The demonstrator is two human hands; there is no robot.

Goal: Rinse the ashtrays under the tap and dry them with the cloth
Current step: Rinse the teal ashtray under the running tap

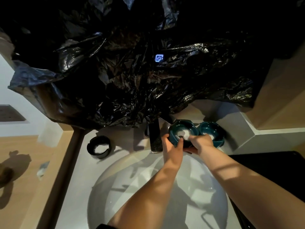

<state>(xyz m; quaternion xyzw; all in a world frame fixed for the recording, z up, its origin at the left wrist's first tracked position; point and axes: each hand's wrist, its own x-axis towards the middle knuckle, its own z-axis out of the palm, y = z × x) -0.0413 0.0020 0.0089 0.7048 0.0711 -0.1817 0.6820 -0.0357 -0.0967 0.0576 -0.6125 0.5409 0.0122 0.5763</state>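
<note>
Left hand [171, 144] pinches the held teal ashtray [182, 129] by its rim, right hand [200, 143] grips its right side; best slide it left under the tap [154, 138] (spout just beside), tilted to drain.

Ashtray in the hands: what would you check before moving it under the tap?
1. Grip: left hand and right hand both hold the ashtray: ok.
2. Position: it is to the right of the tap, not under the spout: not ok.
3. Water running: no stream shows in the dim light: cannot tell.
4. White stuff inside it, cloth or ash: cannot tell.
5. Black ashtray stands apart, left of the tap: ok.
</note>
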